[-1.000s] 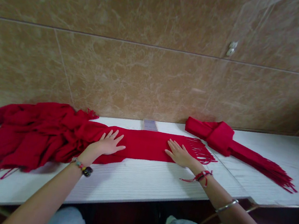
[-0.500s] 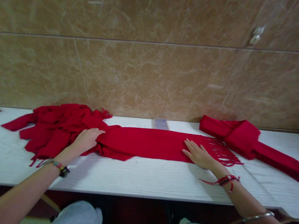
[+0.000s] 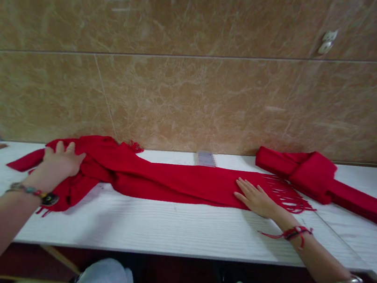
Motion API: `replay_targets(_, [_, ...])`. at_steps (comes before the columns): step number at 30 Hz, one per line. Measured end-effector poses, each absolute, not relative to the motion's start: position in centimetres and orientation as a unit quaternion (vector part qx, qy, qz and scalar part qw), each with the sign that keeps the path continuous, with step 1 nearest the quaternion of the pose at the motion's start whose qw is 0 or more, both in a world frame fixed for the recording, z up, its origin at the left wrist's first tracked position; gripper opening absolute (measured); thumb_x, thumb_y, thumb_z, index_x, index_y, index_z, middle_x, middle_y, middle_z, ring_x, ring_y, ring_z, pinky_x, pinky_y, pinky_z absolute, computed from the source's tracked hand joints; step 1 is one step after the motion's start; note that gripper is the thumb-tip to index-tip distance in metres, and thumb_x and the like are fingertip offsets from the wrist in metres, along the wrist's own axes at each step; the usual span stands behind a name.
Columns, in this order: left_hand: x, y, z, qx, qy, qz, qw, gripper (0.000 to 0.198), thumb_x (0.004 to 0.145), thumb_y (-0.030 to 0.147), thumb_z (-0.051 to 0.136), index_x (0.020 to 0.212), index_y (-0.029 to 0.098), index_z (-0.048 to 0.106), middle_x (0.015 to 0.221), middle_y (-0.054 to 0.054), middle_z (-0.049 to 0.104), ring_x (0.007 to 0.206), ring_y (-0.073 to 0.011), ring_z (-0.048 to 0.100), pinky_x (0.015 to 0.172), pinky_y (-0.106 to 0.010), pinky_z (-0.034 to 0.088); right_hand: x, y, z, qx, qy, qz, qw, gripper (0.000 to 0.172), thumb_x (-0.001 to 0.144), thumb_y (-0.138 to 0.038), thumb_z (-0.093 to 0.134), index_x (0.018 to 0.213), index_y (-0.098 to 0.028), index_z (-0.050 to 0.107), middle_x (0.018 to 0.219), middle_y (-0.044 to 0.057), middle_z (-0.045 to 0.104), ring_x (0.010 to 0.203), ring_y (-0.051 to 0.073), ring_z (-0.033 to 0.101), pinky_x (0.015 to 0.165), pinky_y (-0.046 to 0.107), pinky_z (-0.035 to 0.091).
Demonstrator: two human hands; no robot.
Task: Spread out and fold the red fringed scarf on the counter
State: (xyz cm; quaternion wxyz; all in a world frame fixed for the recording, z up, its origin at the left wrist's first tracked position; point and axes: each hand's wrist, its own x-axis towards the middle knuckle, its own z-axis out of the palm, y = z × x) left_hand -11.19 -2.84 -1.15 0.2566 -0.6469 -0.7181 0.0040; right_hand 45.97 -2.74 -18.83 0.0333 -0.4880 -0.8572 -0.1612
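left hand (image 3: 56,163), right hand (image 3: 256,199), flat on red scarf (image 3: 175,182)

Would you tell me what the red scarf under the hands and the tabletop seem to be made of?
Red scarf: soft matte cloth, perhaps wool or acrylic; it rumples and ends in fringe. Tabletop: probably white laminate with faint grain lines.

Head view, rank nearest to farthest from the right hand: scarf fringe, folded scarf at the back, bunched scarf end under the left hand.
1. Scarf fringe: just right of the right hand, which lies flat on the same scarf.
2. Folded scarf: farther right and back.
3. Bunched scarf end: far left, under the left hand.
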Motion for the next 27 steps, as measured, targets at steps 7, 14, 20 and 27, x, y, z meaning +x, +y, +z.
replay_targets(7, [3.3,-2.9,-3.8,-0.891,-0.425,0.087,0.134,0.052,0.071,0.016,0.051,0.122,0.024,0.046,0.131,-0.005,0.044,0.120,-0.0209,0.038,0.097,-0.034,0.030,45.0,-3.6,-17.3,-0.499,-0.852,-0.159,0.007,0.034,0.090,-0.021,0.031,0.117,-0.022,0.051,0.137,0.016,0.034,0.126,0.032,0.028,0.085,0.059,0.036])
replay_targets(14, [2.8,-0.8,-9.6,-0.880,-0.448,0.069,0.142,0.045,0.075,0.001,0.033,0.109,0.019,0.056,0.115,-0.011,0.056,0.102,-0.0205,0.055,0.082,-0.031,0.044,43.9,-4.3,-15.7,-0.529,-0.837,-0.139,-0.007,0.035,0.091,-0.027,0.030,0.120,-0.020,0.049,0.137,0.015,0.034,0.126,0.031,0.028,0.088,0.056,0.036])
replay_targets(20, [0.4,-1.9,-7.3,-0.876,-0.438,0.008,0.201,0.034,0.082,0.007,0.032,0.102,0.017,0.058,0.104,-0.010,0.059,0.095,-0.0200,0.057,0.084,-0.032,0.045,43.8,-4.3,-15.5,-0.536,-0.835,-0.122,0.011,0.039,0.092,-0.031,0.027,0.123,-0.019,0.046,0.137,0.016,0.033,0.126,0.030,0.028,0.088,0.057,0.035])
replay_targets(27, [0.2,-4.6,-8.8,-0.889,-0.399,0.097,0.202,0.037,0.075,-0.002,0.038,0.102,0.013,0.058,0.102,-0.013,0.062,0.093,-0.0203,0.059,0.078,-0.030,0.048,43.5,-4.6,-15.1,-0.551,-0.830,-0.085,0.030,0.040,0.091,-0.034,0.027,0.120,-0.017,0.049,0.135,0.015,0.037,0.127,0.030,0.026,0.091,0.057,0.033])
